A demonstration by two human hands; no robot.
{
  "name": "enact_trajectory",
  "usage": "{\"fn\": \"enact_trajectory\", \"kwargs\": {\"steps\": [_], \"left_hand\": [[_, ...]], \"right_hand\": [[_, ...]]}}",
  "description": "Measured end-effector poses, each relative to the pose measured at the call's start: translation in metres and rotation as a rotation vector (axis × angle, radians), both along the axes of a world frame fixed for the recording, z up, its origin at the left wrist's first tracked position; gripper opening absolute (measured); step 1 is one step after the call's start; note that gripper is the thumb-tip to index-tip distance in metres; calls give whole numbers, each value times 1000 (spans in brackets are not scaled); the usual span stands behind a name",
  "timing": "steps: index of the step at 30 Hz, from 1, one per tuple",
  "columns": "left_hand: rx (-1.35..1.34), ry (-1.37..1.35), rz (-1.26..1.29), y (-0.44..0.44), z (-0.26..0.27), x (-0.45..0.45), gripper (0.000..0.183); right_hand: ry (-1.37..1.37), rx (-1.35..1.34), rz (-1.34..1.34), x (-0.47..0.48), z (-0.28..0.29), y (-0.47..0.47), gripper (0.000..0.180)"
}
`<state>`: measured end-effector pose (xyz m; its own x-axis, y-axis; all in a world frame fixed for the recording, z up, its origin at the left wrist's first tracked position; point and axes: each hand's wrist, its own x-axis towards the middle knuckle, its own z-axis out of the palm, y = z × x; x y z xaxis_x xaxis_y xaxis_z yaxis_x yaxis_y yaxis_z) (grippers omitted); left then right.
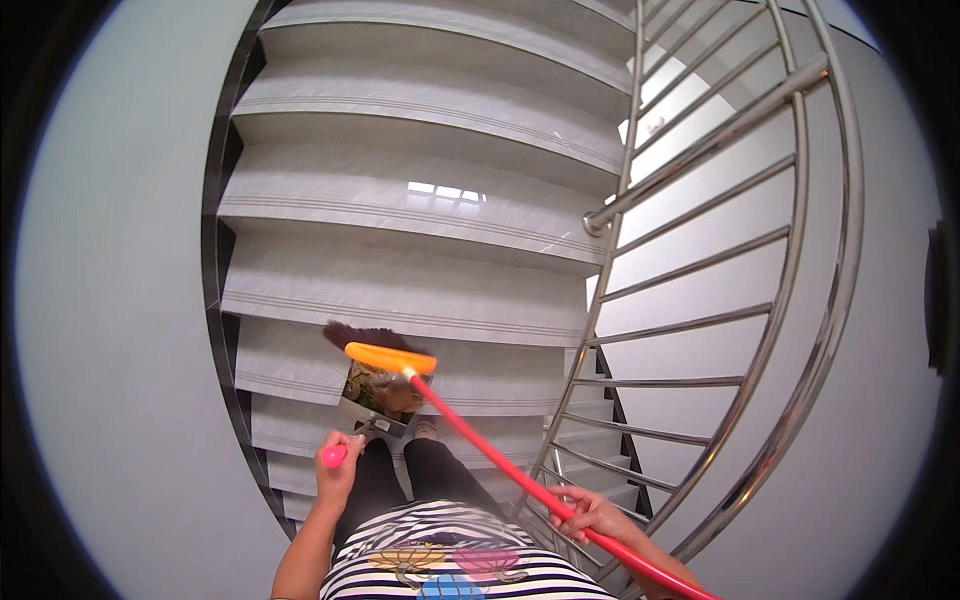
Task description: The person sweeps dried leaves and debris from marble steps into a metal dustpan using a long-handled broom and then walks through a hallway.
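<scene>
My right hand (581, 513) grips the red handle of a broom (480, 442). Its orange head (390, 358) and dark bristles (367, 333) are over a stair tread, at the far rim of a dustpan (387, 426). The pan holds what looks like dry leaves and other debris (379, 390), partly covered by the broom head. In my left hand (337, 465) is an upright handle with a pink end (334, 455), seen from above; it seems to belong to the dustpan just beyond the hand.
Pale stone stairs (412, 281) with grooved edges rise ahead. A stainless steel railing (697, 157) runs along the right, close to my right arm. On the left stand a dark skirting (214, 225) and a plain wall (120, 300). Lower steps (592, 433) show through the railing.
</scene>
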<state>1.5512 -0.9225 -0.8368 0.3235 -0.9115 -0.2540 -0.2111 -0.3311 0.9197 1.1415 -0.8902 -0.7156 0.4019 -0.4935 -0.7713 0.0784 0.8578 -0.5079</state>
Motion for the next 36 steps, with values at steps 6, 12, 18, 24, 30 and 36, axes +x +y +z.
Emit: {"fn": "enact_trajectory", "kwargs": {"steps": [6, 12, 18, 24, 30, 36], "left_hand": [[28, -60, -1, -2, 21, -8, 26], [-11, -25, 13, 8, 17, -20, 23], [24, -94, 64, 19, 26, -38, 20], [39, -35, 137, 31, 18, -57, 20], [13, -33, 213, 44, 10, -74, 19], [8, -56, 385, 65, 5, -97, 18]], "right_hand": [[375, -278, 64, -58, -30, -72, 69], [517, -286, -170, -132, -108, -139, 61], [272, -180, -356, -166, -126, -56, 55], [-3, 24, -243, -126, -66, -3, 68], [13, -9, 195, -41, -24, -68, 70], [260, -389, 1018, 64, -27, -211, 70]]}}
